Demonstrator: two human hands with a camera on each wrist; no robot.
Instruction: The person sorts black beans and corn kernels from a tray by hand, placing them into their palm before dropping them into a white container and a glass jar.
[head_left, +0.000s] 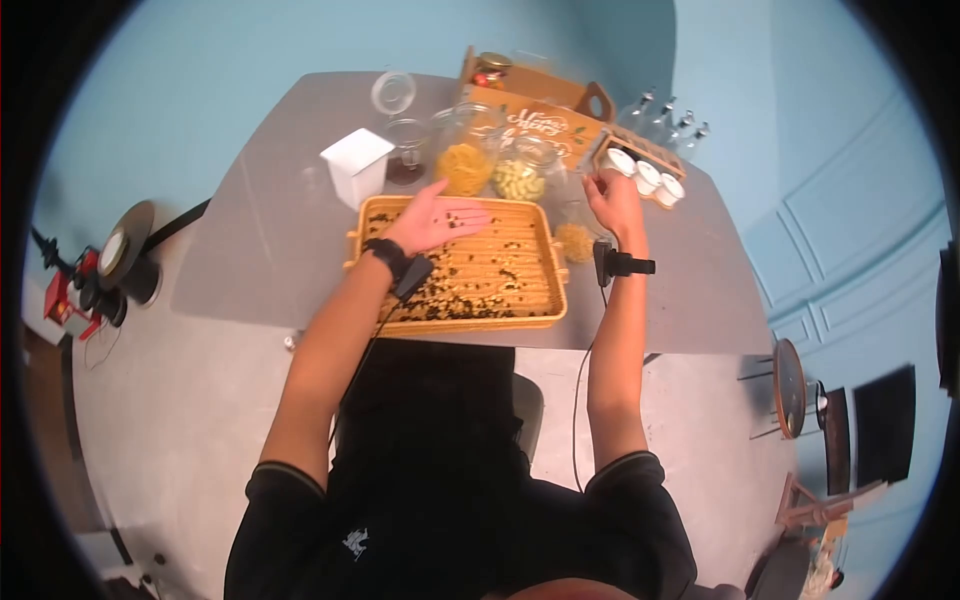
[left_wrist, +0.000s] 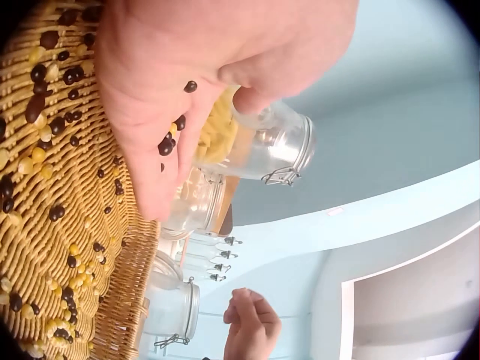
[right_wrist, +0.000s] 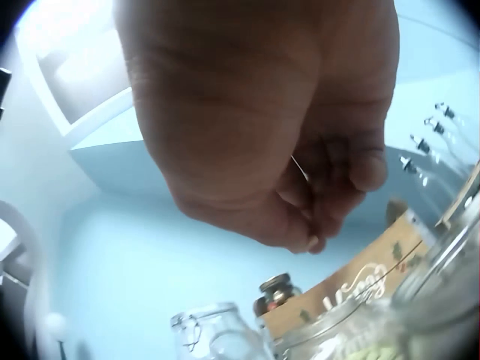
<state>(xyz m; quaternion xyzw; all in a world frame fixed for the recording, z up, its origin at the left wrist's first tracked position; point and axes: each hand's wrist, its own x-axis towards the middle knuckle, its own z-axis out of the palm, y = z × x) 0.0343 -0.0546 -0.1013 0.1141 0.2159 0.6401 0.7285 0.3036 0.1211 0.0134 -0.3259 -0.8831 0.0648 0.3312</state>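
My left hand (head_left: 445, 220) lies palm up over a yellow woven basket (head_left: 545, 318), fingers straight. Several dark beans (left_wrist: 166, 144) and a yellow kernel rest on its palm and fingers. Dark beans and yellow corn kernels (left_wrist: 39, 154) are scattered across the basket's bottom. Raised to the right of the basket, my right hand (head_left: 615, 205) has its fingers curled, thumb and fingertips meeting. A tiny pale spot shows at those tips in the right wrist view; I cannot tell whether it is a kernel. Below this hand stands a glass jar of yellow kernels (head_left: 574, 242).
Behind the basket stand a jar with dark contents (head_left: 405, 168), a pasta jar (head_left: 463, 168), another jar with pale pieces (head_left: 518, 180) and a white container (head_left: 358, 165). Farther back are a wooden box (head_left: 545, 125), white-lidded pots (head_left: 648, 178) and several glass bottles (head_left: 660, 122).
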